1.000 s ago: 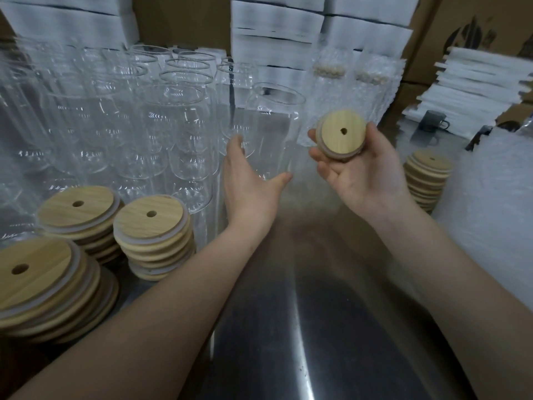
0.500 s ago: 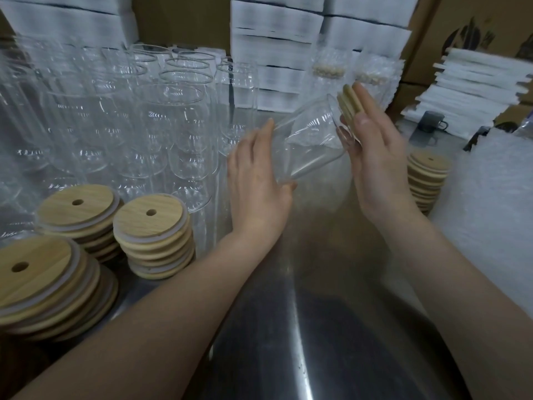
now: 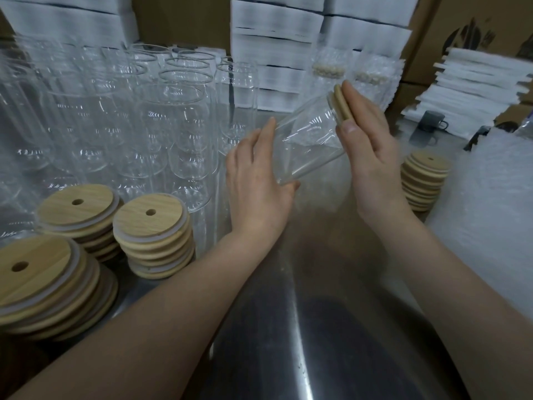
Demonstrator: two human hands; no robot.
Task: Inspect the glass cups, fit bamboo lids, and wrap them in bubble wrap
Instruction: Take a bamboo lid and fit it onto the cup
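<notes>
Mid-frame, the glass cup [image 3: 308, 140] tilts between two palms: the left hand [image 3: 256, 186] braces its base with straight fingers, and the right hand [image 3: 372, 157] presses the bamboo lid [image 3: 341, 103] flat onto the mouth (probably seating it; the seal is unclear). Steel table [image 3: 302, 327] below, spare cups [image 3: 115, 111] upper left, cardboard boxes [image 3: 461, 30] behind.

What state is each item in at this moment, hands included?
glass cup, tilted, held between both palms, mouth toward the right hand.
bamboo lid, pressed against the cup's mouth; whether it is fully seated cannot be told.
left hand, flat against the cup's base.
right hand, flat on the lid.
spare lids, stacked, unused.
other glasses, upright, unlidded.
wrapped cups, lidded, in bubble wrap.
</notes>
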